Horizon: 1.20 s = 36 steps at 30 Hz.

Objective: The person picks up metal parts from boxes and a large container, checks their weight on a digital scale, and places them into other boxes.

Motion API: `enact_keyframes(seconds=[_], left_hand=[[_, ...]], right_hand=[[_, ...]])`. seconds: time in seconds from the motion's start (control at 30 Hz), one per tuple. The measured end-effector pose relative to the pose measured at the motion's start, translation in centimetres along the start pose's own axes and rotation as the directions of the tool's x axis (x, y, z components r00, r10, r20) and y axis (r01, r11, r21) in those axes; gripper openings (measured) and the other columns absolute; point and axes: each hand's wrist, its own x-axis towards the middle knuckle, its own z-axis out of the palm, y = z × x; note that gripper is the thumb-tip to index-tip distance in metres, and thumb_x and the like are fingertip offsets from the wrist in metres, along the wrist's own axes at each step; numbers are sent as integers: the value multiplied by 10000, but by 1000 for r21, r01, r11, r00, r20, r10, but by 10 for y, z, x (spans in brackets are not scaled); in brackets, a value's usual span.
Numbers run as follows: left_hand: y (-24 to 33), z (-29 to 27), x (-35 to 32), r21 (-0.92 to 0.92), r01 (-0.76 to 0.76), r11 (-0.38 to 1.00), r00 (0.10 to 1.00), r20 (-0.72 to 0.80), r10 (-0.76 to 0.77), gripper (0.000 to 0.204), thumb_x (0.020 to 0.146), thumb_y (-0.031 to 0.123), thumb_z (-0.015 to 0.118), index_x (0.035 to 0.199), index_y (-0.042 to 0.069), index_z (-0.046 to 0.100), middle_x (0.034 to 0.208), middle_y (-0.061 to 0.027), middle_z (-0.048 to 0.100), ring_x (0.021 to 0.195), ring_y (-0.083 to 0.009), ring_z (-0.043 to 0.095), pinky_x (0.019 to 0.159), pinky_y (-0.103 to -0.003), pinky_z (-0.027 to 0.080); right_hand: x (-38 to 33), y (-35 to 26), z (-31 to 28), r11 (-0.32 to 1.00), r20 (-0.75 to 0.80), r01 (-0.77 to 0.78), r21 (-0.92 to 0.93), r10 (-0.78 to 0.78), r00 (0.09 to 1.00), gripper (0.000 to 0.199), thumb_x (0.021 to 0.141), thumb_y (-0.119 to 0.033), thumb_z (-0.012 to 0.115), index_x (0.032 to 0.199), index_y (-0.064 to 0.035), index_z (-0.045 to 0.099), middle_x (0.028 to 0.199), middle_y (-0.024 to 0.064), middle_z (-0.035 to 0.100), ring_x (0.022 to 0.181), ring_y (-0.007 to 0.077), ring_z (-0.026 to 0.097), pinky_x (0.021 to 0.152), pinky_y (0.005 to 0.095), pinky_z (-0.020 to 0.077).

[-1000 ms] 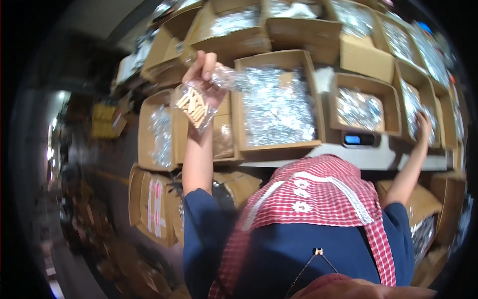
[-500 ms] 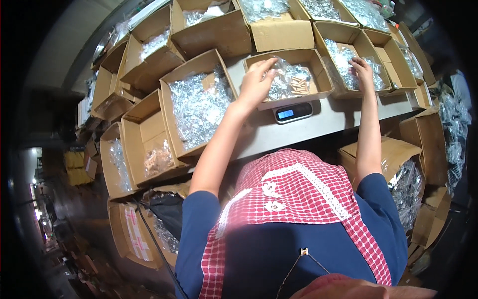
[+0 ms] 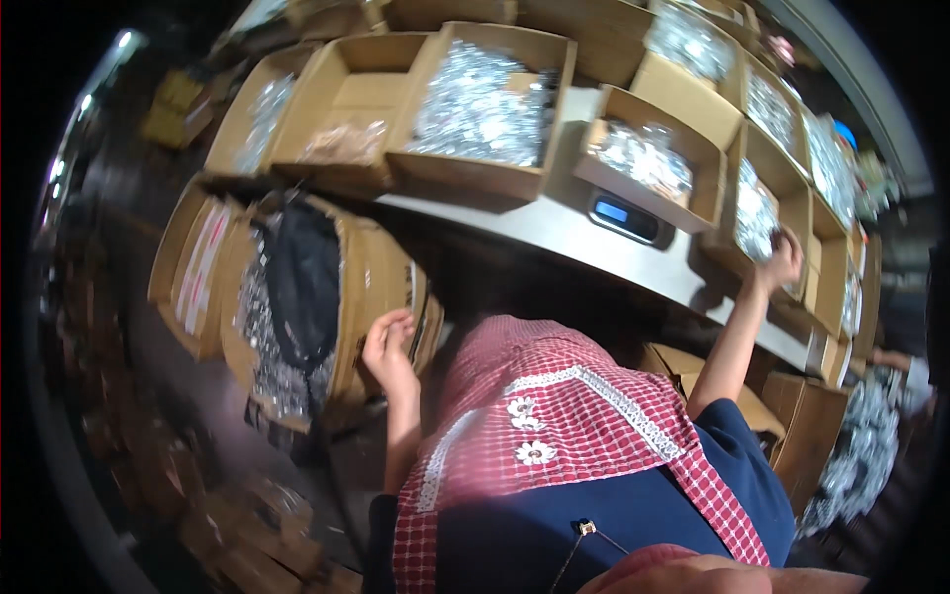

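Observation:
My left hand (image 3: 391,348) hangs beside the large floor carton (image 3: 381,267), its fingers loosely bent and apart with nothing visible in them. Dark cloth or a black bag (image 3: 305,282) lies over the shiny packets in that carton. My right hand (image 3: 782,261) is at the near edge of a cardboard box (image 3: 782,163) holding clear plastic packets (image 3: 755,208). Its fingers are bent and blurred, so whether they grip a packet cannot be made out. Left of it, an open box (image 3: 648,188) of glossy packets stands on a small digital scale (image 3: 625,218).
Left of the scale, a box full of silvery packets (image 3: 475,104) stands on the white table (image 3: 554,233). Next to it is a box with a few brownish packets (image 3: 341,144). More boxes line the back and right. A person's hand (image 3: 891,358) shows at the far right.
The view has swung left. My left hand has left the box on the scale and come down beside the floor carton. My right hand has drawn back to its box's near edge.

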Motion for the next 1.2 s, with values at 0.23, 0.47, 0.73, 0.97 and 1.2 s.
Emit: enact_keyframes(seconds=[0.23, 0.47, 0.73, 0.97, 1.2], left_hand=[[44, -117, -21, -37, -352, 935, 818, -497, 288, 102, 895, 65, 569, 932, -9, 628, 909, -68, 648, 813, -137, 598, 704, -238, 459], [62, -217, 97, 541, -71, 838, 894, -339, 294, 283, 847, 172, 656, 1048, -22, 609, 979, -134, 662, 889, -228, 625, 775, -315, 483], [13, -280, 228, 442, 307, 843, 944, -30, -328, 638, 678, 333, 821, 1140, -43, 590, 1017, -153, 675, 893, -230, 654, 784, -341, 497], [74, -257, 175, -188, 141, 972, 988, 82, -128, 460, 701, 122, 678, 1127, -29, 586, 1026, -109, 644, 937, -207, 621, 814, -306, 494], [136, -88, 80, 321, 551, 770, 530, 578, -621, 479, 751, 101, 706, 1178, -18, 522, 1030, -131, 625, 882, -211, 611, 749, -353, 495]], right_hand=[[-109, -25, 31, 998, 152, -61, -12, 62, 986, 221, 817, 99, 441, 855, 33, 649, 870, 114, 669, 807, 188, 634, 762, 290, 521], [-204, -52, 122, 997, 716, -82, -7, 62, 696, 293, 788, 158, 380, 914, 57, 625, 874, 90, 647, 826, 164, 621, 775, 280, 511], [-311, -126, 192, 934, 896, 282, -220, 79, 437, 421, 853, 106, 465, 1245, -40, 512, 1094, 111, 613, 836, 167, 640, 788, 288, 506], [-247, -116, 127, 772, 848, 388, -503, 355, 393, 182, 851, 70, 493, 936, -14, 630, 815, 105, 624, 699, 176, 648, 636, 270, 508], [-128, -95, 28, 637, 780, 457, -621, 445, 440, 174, 753, 13, 540, 912, -16, 605, 863, 158, 604, 829, 354, 600, 745, 393, 483]])
